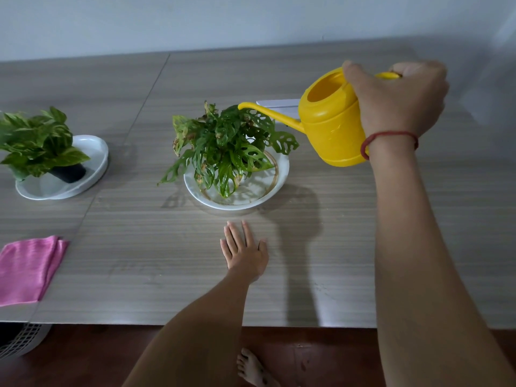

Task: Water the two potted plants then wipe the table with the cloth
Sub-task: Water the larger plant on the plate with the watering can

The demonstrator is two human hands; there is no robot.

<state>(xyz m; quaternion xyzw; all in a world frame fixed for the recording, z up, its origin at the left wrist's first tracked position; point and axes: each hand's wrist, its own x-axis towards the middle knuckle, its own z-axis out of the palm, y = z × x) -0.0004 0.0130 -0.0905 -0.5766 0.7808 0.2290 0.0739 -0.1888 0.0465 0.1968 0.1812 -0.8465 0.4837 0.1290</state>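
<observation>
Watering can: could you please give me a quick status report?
Right hand shut on watering can, spout over centre plant. Left hand open, flat on table. Pink cloth untouched. Nothing in the way.

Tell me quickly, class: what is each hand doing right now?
Left hand: open, flat on the table, holding nothing.
Right hand: closed on the handle of the yellow watering can, spout over the middle plant.
</observation>
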